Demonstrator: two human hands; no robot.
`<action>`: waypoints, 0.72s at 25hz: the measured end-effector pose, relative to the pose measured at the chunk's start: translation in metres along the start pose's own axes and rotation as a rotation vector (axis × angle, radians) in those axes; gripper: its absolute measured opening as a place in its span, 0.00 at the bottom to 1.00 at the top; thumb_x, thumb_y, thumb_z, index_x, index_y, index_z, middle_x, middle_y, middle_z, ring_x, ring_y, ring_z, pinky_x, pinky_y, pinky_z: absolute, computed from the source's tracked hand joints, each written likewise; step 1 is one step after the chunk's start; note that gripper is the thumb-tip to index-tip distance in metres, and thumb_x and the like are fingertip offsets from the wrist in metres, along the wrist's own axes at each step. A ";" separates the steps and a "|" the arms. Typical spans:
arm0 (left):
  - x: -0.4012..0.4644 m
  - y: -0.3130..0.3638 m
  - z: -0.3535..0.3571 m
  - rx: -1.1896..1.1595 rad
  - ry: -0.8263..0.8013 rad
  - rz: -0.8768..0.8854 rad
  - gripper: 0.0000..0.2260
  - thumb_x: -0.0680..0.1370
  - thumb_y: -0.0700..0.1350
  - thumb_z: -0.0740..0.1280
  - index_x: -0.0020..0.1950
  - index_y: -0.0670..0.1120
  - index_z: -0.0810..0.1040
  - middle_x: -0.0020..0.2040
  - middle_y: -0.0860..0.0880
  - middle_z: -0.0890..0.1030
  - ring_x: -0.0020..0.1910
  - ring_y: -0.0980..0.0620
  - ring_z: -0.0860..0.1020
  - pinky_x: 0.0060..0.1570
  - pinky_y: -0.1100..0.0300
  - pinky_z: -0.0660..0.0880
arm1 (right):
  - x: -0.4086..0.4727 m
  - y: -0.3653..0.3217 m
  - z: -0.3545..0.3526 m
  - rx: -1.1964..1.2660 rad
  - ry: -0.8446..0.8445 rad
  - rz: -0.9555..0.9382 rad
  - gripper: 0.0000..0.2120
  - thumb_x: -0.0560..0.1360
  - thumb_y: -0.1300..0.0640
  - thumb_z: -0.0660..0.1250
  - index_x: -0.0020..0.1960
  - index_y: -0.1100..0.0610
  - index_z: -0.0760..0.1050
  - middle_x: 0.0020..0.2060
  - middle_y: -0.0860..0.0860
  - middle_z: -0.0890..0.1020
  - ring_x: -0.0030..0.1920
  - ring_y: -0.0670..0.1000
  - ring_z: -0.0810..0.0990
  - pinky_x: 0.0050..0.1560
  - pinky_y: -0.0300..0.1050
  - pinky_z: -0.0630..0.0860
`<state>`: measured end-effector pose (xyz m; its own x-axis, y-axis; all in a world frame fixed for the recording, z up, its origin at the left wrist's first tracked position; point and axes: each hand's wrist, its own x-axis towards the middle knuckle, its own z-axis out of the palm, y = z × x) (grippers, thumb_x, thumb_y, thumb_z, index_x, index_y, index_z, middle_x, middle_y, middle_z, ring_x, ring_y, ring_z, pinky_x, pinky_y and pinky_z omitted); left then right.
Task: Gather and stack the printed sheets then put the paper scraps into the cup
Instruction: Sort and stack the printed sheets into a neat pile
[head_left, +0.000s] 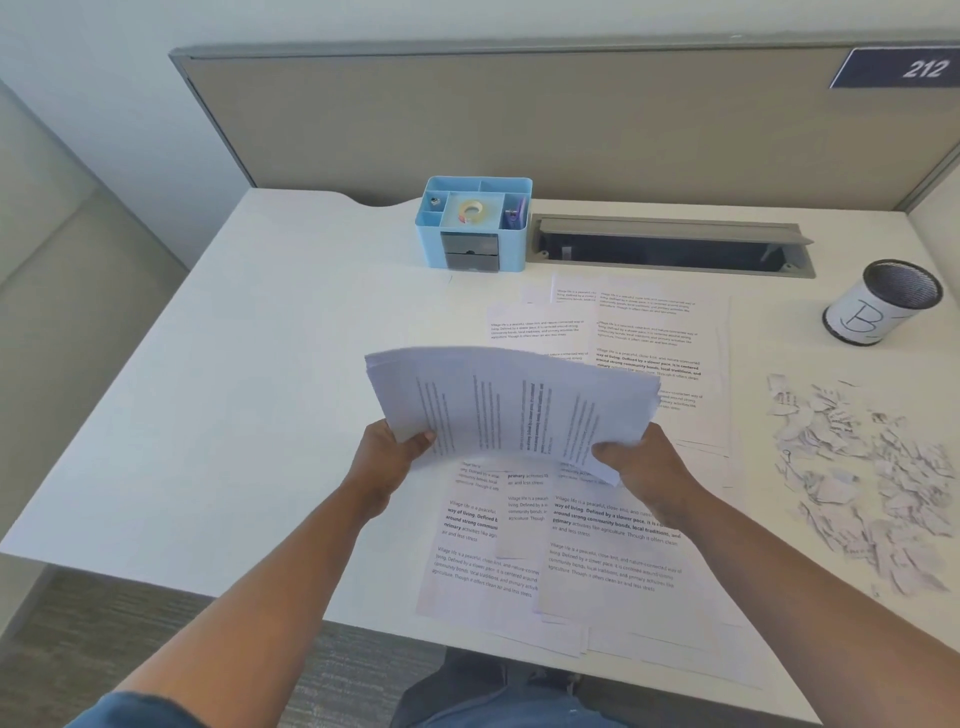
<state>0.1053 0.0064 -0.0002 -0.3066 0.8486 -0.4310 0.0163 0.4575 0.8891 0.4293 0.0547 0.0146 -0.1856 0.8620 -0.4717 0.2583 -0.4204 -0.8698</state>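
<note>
Item: bundle of printed sheets (511, 402), mid-frame, raised off the table (249, 364); long axis left-right, text lines running up-frame, edges fanned, middle bowed. We hold it by both lower corners: left hand (387, 457) and right hand (641, 465), fingers clamped. Loose sheets (566, 551) beneath. Paper scraps (862, 478) right; cup (883, 309) upper right.

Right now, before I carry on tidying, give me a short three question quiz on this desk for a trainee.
1. True or false: both hands hold the stack of printed sheets above the desk.
2. Which letter is written on the mesh cup?
3. Where do the paper scraps lie? A) inside the cup B) on the desk, right of the loose sheets C) in the blue organizer

Key: 1 true, left hand and right hand each have a grip. 2 B. 3 B.
</note>
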 end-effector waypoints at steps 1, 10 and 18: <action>0.001 0.006 -0.002 0.027 -0.004 0.023 0.09 0.79 0.36 0.73 0.54 0.49 0.85 0.50 0.54 0.88 0.56 0.48 0.84 0.59 0.53 0.77 | 0.000 -0.003 -0.001 -0.004 -0.022 0.002 0.14 0.80 0.65 0.67 0.59 0.48 0.81 0.56 0.46 0.86 0.59 0.51 0.82 0.66 0.56 0.77; 0.006 0.056 -0.021 0.162 -0.124 0.067 0.10 0.78 0.35 0.73 0.55 0.48 0.85 0.52 0.51 0.88 0.54 0.50 0.85 0.59 0.51 0.79 | -0.008 -0.022 -0.015 0.113 -0.167 0.039 0.14 0.79 0.64 0.70 0.62 0.53 0.79 0.57 0.51 0.86 0.56 0.54 0.85 0.54 0.54 0.82; -0.017 0.044 0.032 -0.368 0.110 -0.256 0.29 0.78 0.51 0.74 0.74 0.44 0.66 0.65 0.42 0.79 0.59 0.44 0.79 0.56 0.51 0.78 | -0.017 0.001 0.010 0.506 -0.003 0.138 0.14 0.80 0.67 0.67 0.62 0.56 0.79 0.59 0.53 0.86 0.59 0.56 0.84 0.53 0.55 0.82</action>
<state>0.1413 0.0207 0.0410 -0.3563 0.6782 -0.6427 -0.4063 0.5069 0.7602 0.4230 0.0370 0.0203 -0.1850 0.7883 -0.5869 -0.2097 -0.6151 -0.7600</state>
